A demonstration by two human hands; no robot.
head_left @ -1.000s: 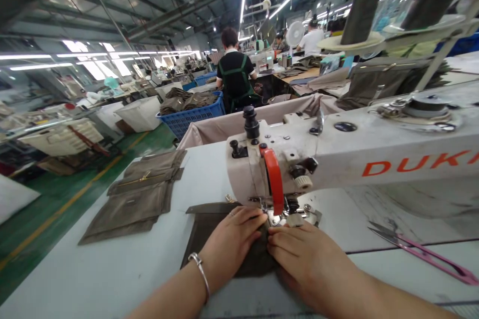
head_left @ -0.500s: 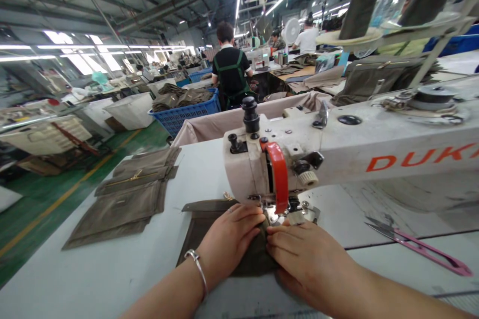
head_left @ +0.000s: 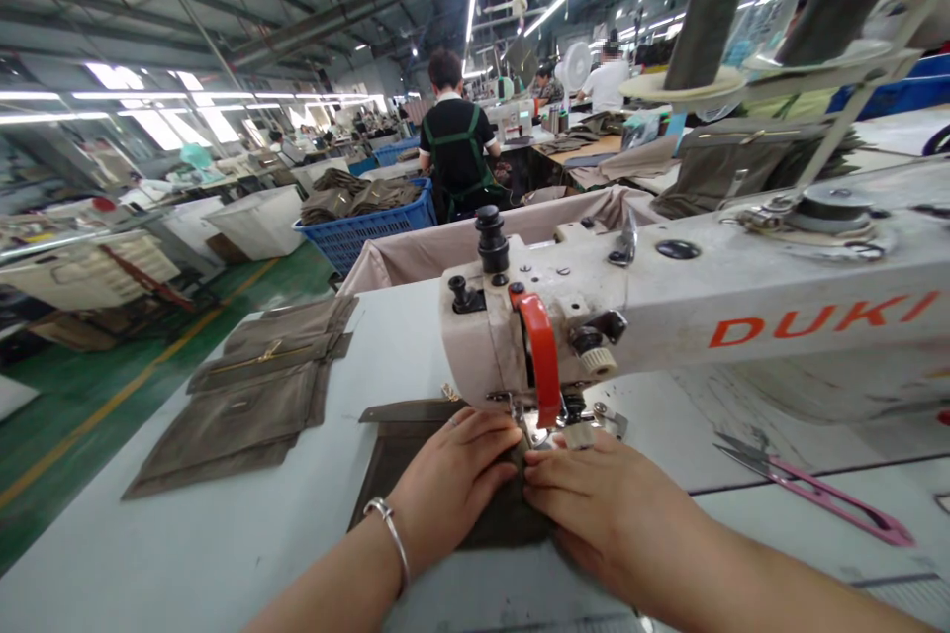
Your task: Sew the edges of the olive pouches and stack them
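Observation:
A dark olive-brown fabric piece (head_left: 401, 450) lies on the table beneath the head of a white sewing machine (head_left: 638, 307). My left hand (head_left: 461, 470), a silver bangle at its wrist, presses the fabric down close to the presser foot, fingers held together. On the other side, my right hand (head_left: 605, 495) grips the edge of the same piece, its fingertips almost meeting those of the left. The fabric under my palms and the needle point are mostly hidden. A red guard (head_left: 544, 356) curves down in front of the needle area, just above my fingers.
Stacked brown fabric pieces with a zipper (head_left: 252, 391) lie at the left of the table (head_left: 185, 549). Pink-handled thread snips (head_left: 823, 495) rest at the right. Ahead are a blue crate (head_left: 371, 227), thread cones (head_left: 705, 30) and a seated person (head_left: 454, 138).
The machine, snips and thread cones appear slightly further left in the view. Both hands stay on the fabric by the presser foot, with hardly any shift.

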